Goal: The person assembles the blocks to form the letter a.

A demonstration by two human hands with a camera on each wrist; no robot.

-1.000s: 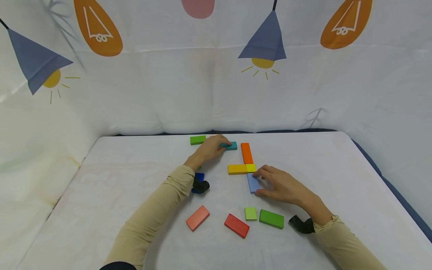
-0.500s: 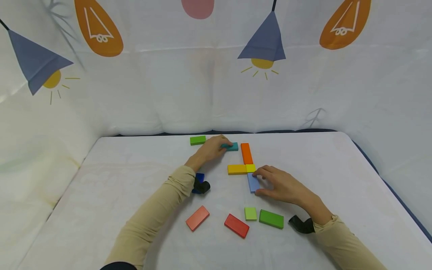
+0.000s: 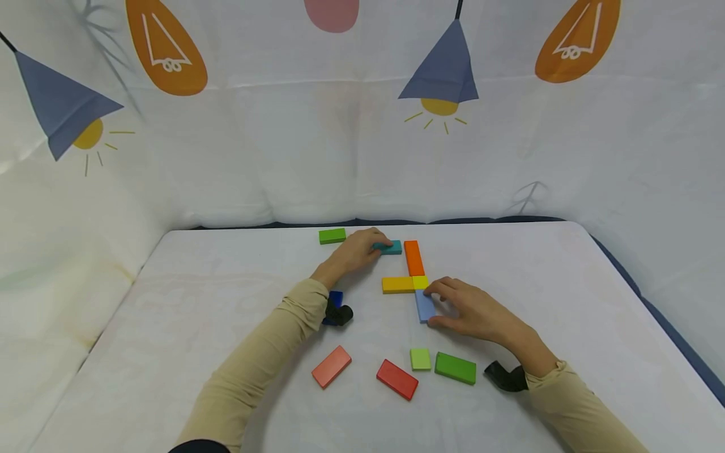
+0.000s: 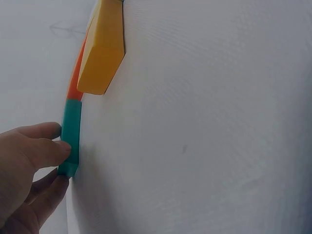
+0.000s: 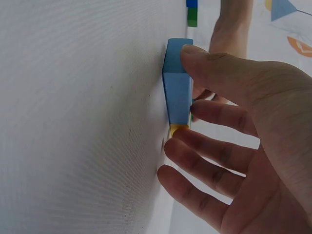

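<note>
My left hand [image 3: 352, 251] pinches a teal block [image 3: 393, 247] by its left part, thumb and fingers on its sides in the left wrist view. The block's right end is close beside an upright-running orange block [image 3: 414, 258]. Below that, a small yellow block [image 3: 420, 282] joins a longer amber block [image 3: 398, 285] on its left. A light blue block [image 3: 425, 306] extends toward me from the yellow one. My right hand [image 3: 472, 309] holds this blue block, thumb at its near end and index finger near the far end; the other fingers spread loosely in the right wrist view.
A green block [image 3: 331, 236] lies by the table's back edge. A dark blue block [image 3: 336, 296] is partly hidden behind my left wrist. Nearer me lie a salmon block [image 3: 331, 366], a red block [image 3: 398, 379], a lime square block [image 3: 420, 359] and another green block [image 3: 455, 368].
The left hand has slid the teal block slightly right, closer to the orange block. The right hand has stayed in place at the light blue block.
</note>
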